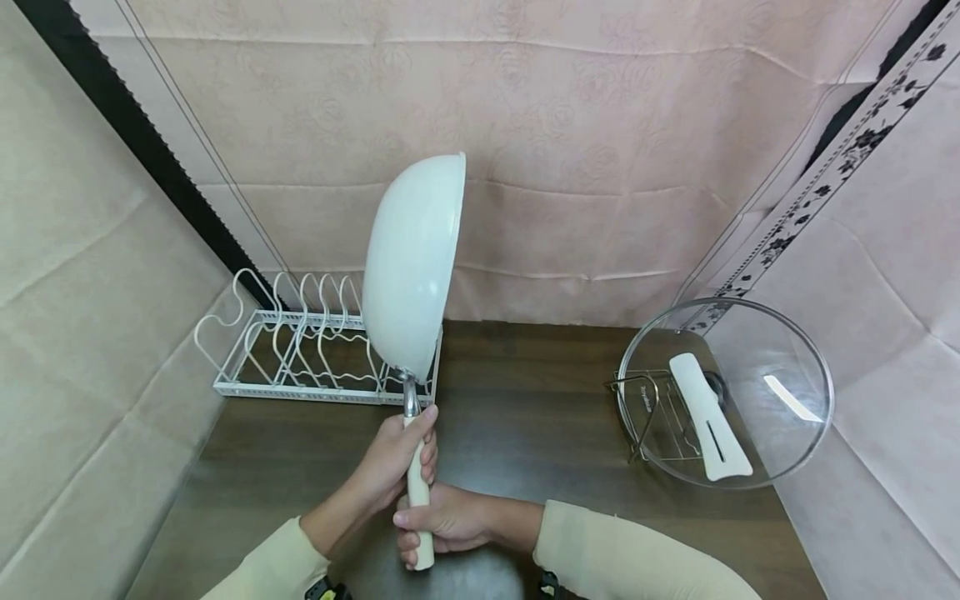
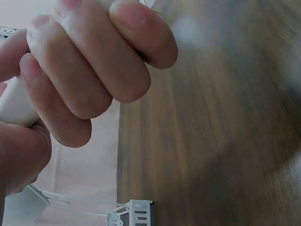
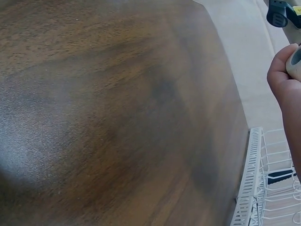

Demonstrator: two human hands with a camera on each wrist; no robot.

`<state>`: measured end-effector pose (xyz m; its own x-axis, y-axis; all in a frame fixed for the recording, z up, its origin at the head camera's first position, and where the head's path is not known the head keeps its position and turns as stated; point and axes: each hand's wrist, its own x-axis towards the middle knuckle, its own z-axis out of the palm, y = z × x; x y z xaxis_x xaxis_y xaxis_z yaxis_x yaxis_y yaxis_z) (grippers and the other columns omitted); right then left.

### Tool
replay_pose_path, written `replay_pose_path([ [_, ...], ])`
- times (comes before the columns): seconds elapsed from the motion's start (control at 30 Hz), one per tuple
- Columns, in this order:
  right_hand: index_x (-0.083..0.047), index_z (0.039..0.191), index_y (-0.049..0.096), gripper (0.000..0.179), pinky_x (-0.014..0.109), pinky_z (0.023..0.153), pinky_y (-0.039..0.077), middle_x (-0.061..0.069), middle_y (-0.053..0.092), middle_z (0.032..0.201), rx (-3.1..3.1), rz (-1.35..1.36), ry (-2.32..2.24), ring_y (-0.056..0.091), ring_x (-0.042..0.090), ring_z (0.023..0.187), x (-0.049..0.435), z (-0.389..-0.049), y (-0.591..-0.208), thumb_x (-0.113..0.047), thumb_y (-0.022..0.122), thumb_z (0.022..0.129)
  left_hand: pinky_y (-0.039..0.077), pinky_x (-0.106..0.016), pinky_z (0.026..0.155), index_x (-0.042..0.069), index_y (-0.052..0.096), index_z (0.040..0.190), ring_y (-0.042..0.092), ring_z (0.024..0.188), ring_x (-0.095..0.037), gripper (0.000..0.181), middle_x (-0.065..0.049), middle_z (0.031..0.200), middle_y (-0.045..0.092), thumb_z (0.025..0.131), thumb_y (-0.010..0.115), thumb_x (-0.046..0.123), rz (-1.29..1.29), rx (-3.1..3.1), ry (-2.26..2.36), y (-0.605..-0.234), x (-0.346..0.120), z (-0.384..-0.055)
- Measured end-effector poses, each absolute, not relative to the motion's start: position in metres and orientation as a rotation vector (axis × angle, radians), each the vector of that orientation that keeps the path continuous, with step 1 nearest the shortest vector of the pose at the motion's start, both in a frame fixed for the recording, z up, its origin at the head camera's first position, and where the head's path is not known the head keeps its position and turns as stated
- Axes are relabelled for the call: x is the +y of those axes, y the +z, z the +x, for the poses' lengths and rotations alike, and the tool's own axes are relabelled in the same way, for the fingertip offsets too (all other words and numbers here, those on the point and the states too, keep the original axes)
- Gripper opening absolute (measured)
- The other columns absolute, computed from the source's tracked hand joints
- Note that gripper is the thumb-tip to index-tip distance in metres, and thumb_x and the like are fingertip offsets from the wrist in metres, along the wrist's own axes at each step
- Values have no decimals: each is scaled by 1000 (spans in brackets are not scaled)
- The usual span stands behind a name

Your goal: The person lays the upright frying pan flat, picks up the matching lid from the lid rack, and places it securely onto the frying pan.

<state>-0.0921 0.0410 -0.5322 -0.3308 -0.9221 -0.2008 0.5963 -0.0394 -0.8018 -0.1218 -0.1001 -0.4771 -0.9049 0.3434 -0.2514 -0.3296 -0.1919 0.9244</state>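
A white wok (image 1: 412, 258) is held up on its side, its rounded outside towards the left and its rim towards the right. My left hand (image 1: 405, 454) grips the upper part of the cream handle (image 1: 417, 487), just below the metal neck. Lower down, near the handle's end, my right hand (image 1: 446, 517) wraps round it. Curled fingers (image 2: 89, 61) and a bit of the pale handle (image 2: 16, 103) show in the left wrist view. In the right wrist view only a hand (image 3: 288, 87) and the handle's end (image 3: 295, 66) appear at the right edge.
A white wire dish rack (image 1: 300, 387) stands at the back left, partly behind the wok. On the right a round glass lid (image 1: 813, 367) with a white handle (image 1: 708, 417) leans in a small metal wire stand (image 1: 652, 400). Cloth walls (image 1: 525, 233) enclose the dark wooden table (image 1: 540, 400).
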Motion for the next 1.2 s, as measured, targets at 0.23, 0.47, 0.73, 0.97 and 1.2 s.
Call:
replay_pose_path([
  [0.23, -16, 80, 49, 30, 25, 77, 54, -10, 53, 67, 1026, -481, -1644, 61, 6, 69, 41, -92, -528, -13, 43, 108, 47, -27, 46, 11, 49, 64, 49, 44, -14, 55, 2, 52, 49, 104, 57, 47, 52, 1655, 2137, -473, -101, -121],
  [0.47, -14, 78, 48, 31, 26, 77, 53, -10, 53, 68, 1031, -530, -1662, 60, 8, 69, 39, -92, -523, -13, 44, 109, 44, -26, 45, 11, 48, 68, 49, 44, -14, 52, 2, 53, 48, 106, 55, 45, 78, 1662, 2129, -465, -101, -121],
  [0.73, -12, 79, 47, 30, 25, 74, 53, -9, 52, 67, 1026, -573, -1701, 59, 9, 68, 42, -95, -515, -9, 43, 108, 45, -25, 47, 10, 49, 66, 50, 45, -14, 55, 2, 54, 49, 106, 53, 47, 185, 1686, 2094, -455, -98, -124],
  [0.97, -13, 78, 47, 28, 25, 74, 52, -9, 53, 68, 1026, -611, -1715, 59, 8, 68, 48, -96, -507, -10, 46, 106, 48, -27, 49, 11, 48, 66, 51, 47, -14, 55, 2, 54, 49, 108, 50, 46, 296, 1638, 2080, -445, -95, -126],
  [1.2, -14, 81, 46, 30, 25, 74, 51, -11, 54, 69, 1009, -697, -1723, 59, 8, 69, 59, -98, -504, -25, 58, 106, 47, -26, 49, 12, 46, 70, 51, 47, -12, 49, 5, 55, 47, 108, 51, 43, 379, 1531, 2091, -436, -85, -127],
])
